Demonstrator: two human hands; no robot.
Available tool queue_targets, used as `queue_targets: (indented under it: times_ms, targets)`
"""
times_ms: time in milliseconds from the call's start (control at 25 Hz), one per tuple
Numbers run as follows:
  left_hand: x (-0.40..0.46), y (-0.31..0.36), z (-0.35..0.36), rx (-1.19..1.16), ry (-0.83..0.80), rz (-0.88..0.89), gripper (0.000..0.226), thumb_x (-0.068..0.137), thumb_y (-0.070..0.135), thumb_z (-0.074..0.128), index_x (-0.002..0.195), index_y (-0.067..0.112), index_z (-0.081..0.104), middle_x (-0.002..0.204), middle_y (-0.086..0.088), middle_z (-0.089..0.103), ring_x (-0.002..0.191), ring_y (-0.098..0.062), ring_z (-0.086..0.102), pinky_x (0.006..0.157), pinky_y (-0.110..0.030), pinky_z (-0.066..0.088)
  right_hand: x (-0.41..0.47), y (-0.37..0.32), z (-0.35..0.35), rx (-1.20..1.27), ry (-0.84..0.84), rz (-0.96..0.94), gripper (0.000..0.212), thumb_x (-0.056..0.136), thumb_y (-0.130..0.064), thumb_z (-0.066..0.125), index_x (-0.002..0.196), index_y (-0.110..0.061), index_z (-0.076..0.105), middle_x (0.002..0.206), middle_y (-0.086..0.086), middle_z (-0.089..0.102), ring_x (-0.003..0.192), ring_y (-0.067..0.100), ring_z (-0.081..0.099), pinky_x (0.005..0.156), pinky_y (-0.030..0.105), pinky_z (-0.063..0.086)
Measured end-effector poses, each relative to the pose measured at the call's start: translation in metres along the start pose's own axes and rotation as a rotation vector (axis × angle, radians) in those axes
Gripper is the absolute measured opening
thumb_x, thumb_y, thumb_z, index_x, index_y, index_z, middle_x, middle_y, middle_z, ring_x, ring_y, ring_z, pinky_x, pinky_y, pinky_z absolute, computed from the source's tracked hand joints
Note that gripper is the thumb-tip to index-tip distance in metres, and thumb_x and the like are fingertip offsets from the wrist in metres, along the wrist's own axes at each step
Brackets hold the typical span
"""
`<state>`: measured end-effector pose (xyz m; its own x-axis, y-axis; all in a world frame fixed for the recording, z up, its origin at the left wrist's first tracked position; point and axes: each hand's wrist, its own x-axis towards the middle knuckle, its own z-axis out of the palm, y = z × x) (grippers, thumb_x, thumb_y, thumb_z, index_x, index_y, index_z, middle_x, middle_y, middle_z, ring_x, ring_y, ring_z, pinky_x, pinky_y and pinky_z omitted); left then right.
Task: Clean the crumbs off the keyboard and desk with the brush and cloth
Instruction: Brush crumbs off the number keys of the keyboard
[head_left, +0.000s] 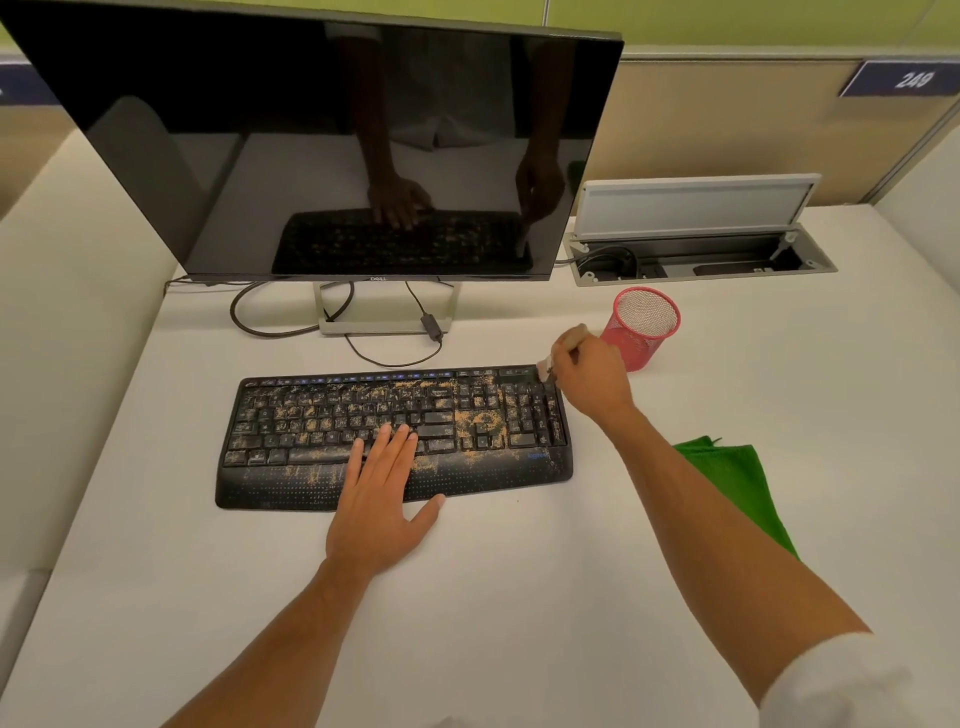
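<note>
1. Flat on the black keyboard (395, 436), fingers straight, the left hand (376, 499) steadies it on the desk (519, 597).
2. Right hand (589, 382) grips the brush (558, 358) at the keyboard's far right corner; green cloth (737, 483) lies nearby.
3. Hard strokes could scatter crumbs (478, 421) across the desk or toward the red mesh cup (641, 327).

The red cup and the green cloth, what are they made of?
The red mesh pen cup looks like painted wire mesh, probably metal: tiny holes let the light desk show through. The green folded cloth looks like soft, fuzzy microfibre or terry; its surface is matte and it lies limp.
</note>
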<state>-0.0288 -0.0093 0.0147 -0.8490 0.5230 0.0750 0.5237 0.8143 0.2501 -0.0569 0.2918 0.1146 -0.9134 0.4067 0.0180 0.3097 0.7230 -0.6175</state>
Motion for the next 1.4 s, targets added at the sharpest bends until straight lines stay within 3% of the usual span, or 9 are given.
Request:
queue_targets:
  times_ms: [200, 320, 480, 640, 760, 920, 1040, 1240, 1400]
  targets:
    - [0.000, 0.000, 0.000, -0.005, -0.004, -0.007, 0.082, 0.093, 0.066, 0.034, 0.156, 0.014, 0.024, 0.163, 0.002, 0.016, 0.152, -0.014, 0.000, 0.123, -0.044, -0.001, -0.009, 0.005, 0.002, -0.052, -0.076, 0.039, 0.058, 0.107, -0.029, 0.029, 0.068, -0.004, 0.064, 0.061, 0.010, 0.066, 0.058, 0.026, 0.065, 0.061, 0.037, 0.056]
    - [0.000, 0.000, 0.000, 0.000, -0.005, -0.006, 0.082, 0.093, 0.066, 0.033, 0.156, 0.014, 0.024, 0.163, 0.001, 0.016, 0.152, -0.014, 0.000, 0.123, -0.044, -0.001, -0.014, 0.005, -0.006, -0.112, -0.224, 0.087, 0.046, 0.098, -0.025, 0.038, 0.070, -0.001, 0.065, 0.065, 0.015, 0.067, 0.063, 0.032, 0.067, 0.068, 0.045, 0.059]
    - [0.001, 0.000, 0.000, 0.004, -0.008, -0.004, 0.082, 0.093, 0.067, 0.032, 0.156, 0.014, 0.024, 0.163, 0.001, 0.016, 0.152, -0.014, -0.001, 0.123, -0.044, -0.001, -0.020, 0.009, -0.017, -0.107, -0.452, 0.162, 0.032, 0.086, -0.011, 0.049, 0.069, 0.007, 0.070, 0.060, 0.016, 0.070, 0.056, 0.030, 0.069, 0.054, 0.034, 0.057]
    - [0.000, -0.001, 0.001, 0.004, -0.014, -0.004, 0.082, 0.093, 0.067, 0.033, 0.156, 0.014, 0.023, 0.164, 0.001, 0.015, 0.152, -0.014, -0.001, 0.123, -0.044, -0.001, -0.013, 0.010, -0.019, 0.045, -0.235, 0.179, 0.053, 0.104, -0.023, 0.036, 0.070, 0.001, 0.068, 0.063, 0.013, 0.071, 0.055, 0.025, 0.070, 0.046, 0.025, 0.050]
    - [0.000, -0.001, 0.001, 0.003, -0.012, -0.003, 0.082, 0.093, 0.067, 0.033, 0.156, 0.014, 0.023, 0.164, 0.001, 0.015, 0.152, -0.014, -0.001, 0.123, -0.044, -0.002, -0.007, 0.010, -0.019, 0.090, -0.080, 0.091, 0.039, 0.105, -0.025, 0.043, 0.082, -0.003, 0.067, 0.072, 0.007, 0.071, 0.063, 0.017, 0.071, 0.051, 0.024, 0.051]
    - [0.000, -0.001, 0.001, -0.002, -0.014, -0.005, 0.082, 0.093, 0.066, 0.034, 0.156, 0.014, 0.023, 0.164, 0.001, 0.015, 0.152, -0.014, -0.001, 0.123, -0.045, -0.001, -0.014, 0.009, -0.011, 0.196, -0.210, -0.039, 0.017, 0.100, -0.012, 0.057, 0.086, -0.008, 0.065, 0.085, -0.001, 0.068, 0.061, -0.005, 0.064, 0.055, 0.014, 0.048]
    - [0.000, -0.001, 0.001, 0.004, -0.014, -0.004, 0.081, 0.094, 0.066, 0.034, 0.156, 0.014, 0.024, 0.163, 0.001, 0.016, 0.153, -0.015, 0.001, 0.123, -0.045, 0.000, -0.016, 0.021, -0.008, 0.075, -0.217, -0.129, 0.016, 0.098, -0.011, 0.061, 0.084, -0.013, 0.068, 0.091, -0.003, 0.070, 0.070, 0.005, 0.062, 0.068, 0.030, 0.052]
    - [0.000, 0.000, 0.000, 0.015, -0.018, -0.007, 0.081, 0.094, 0.066, 0.033, 0.156, 0.014, 0.024, 0.163, 0.001, 0.016, 0.153, -0.015, 0.001, 0.123, -0.044, -0.002, -0.031, 0.034, -0.026, 0.007, -0.347, -0.122, 0.008, 0.096, -0.015, 0.065, 0.091, -0.019, 0.070, 0.082, -0.011, 0.067, 0.072, 0.005, 0.061, 0.068, 0.030, 0.049]
    - [0.000, 0.000, -0.001, 0.011, -0.015, -0.005, 0.081, 0.094, 0.066, 0.033, 0.156, 0.014, 0.024, 0.163, 0.001, 0.016, 0.153, -0.015, 0.001, 0.123, -0.043, -0.003, -0.031, 0.039, -0.041, -0.204, -0.450, -0.110, 0.014, 0.096, -0.019, 0.060, 0.083, -0.021, 0.065, 0.085, -0.004, 0.068, 0.082, 0.022, 0.064, 0.076, 0.040, 0.053]
